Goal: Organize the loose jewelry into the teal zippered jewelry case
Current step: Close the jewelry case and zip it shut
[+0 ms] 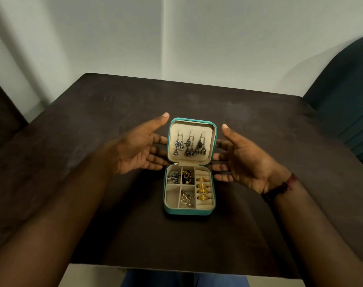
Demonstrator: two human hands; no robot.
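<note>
Nearest the camera, past the tabletop's (114, 235) front edge, a strip of blue clothing (184, 279) shows. Both forearms reach in over that edge toward the middle of the dark tabletop.

There the teal jewelry case (187, 212) sits open, its base toward the front edge. In the base, four gold rings (203, 188) stand in the ring rolls on the right side. A triangular gold earring (185, 200) lies in the near middle compartment; the near left compartment holds nothing visible. Beyond these, a silver cluster (174, 176) fills the far left compartment and a dark-and-gold piece (187, 176) the one beside it.

The lid (192, 123) stands upright behind the base, with three silver drop earrings (189, 145) hanging inside it.

The left hand (139, 148) and right hand (246, 160) flank the lid, palms facing inward, fingers spread, holding nothing. A dark wristband (279, 188) circles the right wrist.

Beyond the far right corner stands a dark teal chair (346, 96).
</note>
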